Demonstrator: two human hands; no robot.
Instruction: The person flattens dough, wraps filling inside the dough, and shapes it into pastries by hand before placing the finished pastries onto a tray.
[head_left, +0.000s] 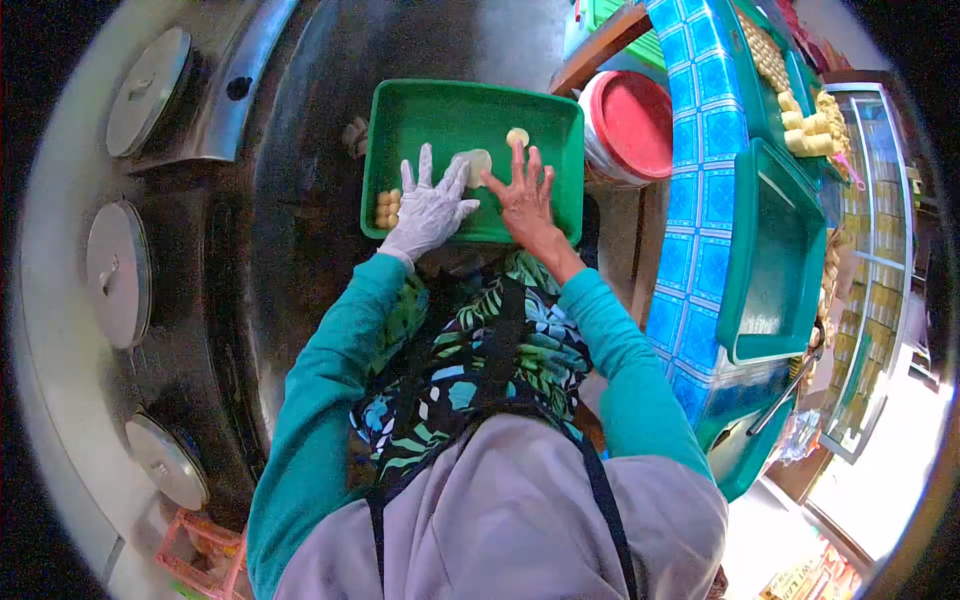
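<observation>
A green tray (430,105) lies in front of me under both hands. My left hand (430,208), in a pale glove, has its fingers spread over the tray; its fingertips are beside a flat, pale round piece (478,168). Bare and with fingers apart, my right hand (525,200) is to the right of that piece. Its middle fingertips are just below a small cream-coloured disc (517,137). Several small dough-like balls (388,209) sit together in the tray's lower left corner, left of my gloved hand.
To the right are a white bucket with a red lid (632,125) and a blue tiled counter (672,270) bearing another green tray (775,270) and dough pieces (808,135). Round metal lids (118,273) line the left side. A pink basket (200,555) stands lower left.
</observation>
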